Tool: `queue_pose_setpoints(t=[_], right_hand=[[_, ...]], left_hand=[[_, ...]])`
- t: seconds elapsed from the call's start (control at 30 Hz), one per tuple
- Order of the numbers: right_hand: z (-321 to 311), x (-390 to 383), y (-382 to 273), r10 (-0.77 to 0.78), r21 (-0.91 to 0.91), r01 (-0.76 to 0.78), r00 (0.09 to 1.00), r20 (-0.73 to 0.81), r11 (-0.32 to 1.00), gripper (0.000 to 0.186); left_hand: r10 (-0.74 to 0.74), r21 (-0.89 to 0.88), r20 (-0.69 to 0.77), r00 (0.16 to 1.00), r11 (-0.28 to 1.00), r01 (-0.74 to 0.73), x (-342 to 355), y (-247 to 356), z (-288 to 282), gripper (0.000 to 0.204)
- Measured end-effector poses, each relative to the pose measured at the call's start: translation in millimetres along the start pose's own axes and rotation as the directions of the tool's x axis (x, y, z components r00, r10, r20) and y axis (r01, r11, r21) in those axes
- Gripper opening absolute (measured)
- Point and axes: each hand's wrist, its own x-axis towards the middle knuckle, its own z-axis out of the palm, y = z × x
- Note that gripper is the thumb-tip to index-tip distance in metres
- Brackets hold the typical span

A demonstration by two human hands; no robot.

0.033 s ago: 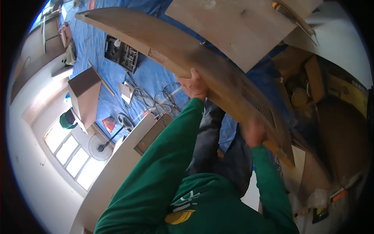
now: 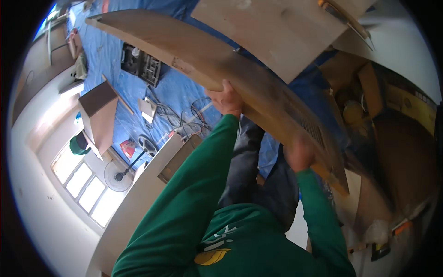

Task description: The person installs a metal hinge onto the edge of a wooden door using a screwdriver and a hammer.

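Both hands, left hand, right hand, unmoved, gripping wooden board

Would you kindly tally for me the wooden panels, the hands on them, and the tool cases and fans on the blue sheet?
Wooden panels: 2, the long panel being carried and a wide panel behind it
Hands gripping the long panel: 2, left hand and right hand
Black tool case: 1
Standing fan: 1
Total: 6

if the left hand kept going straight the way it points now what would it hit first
The left hand already grips the edge of the long wooden board, so it meets that board at once. Beyond it lies the blue tarp, though depth is hard to judge in this view.
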Motion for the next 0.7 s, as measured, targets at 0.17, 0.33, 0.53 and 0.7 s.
queue_pose_setpoints(t=[0.17, 0.33, 0.53, 0.7], right_hand=[[5.9, -5.1, 23.2, -0.026, 0.010, 0.026, 1.000, 0.012, 1.000, 0.075], [-9.8, 7.0, 12.6, 0.001, 0.009, -0.001, 1.000, -0.032, 1.000, 0.071], [-19.0, -2.3, 20.1, 0.028, -0.008, -0.029, 0.997, -0.068, 1.000, 0.070], [-70.2, 5.9, 73.5, 0.057, 0.455, -0.276, 0.897, 0.439, 0.846, 0.073]], left_hand=[[0.032, -0.020, 0.038, 0.999, 0.999, -0.031, 1.1, -11.2, 15.8, 0.074], [0.032, -0.076, 0.030, 0.999, 0.997, -0.030, 4.3, -2.8, 6.0, 0.068], [0.035, 0.045, 0.103, 0.994, 0.998, -0.040, -3.8, -2.9, 12.3, 0.081], [0.007, 0.049, 0.033, 0.999, 0.999, -0.008, -11.3, 8.4, 1.6, 0.084]])
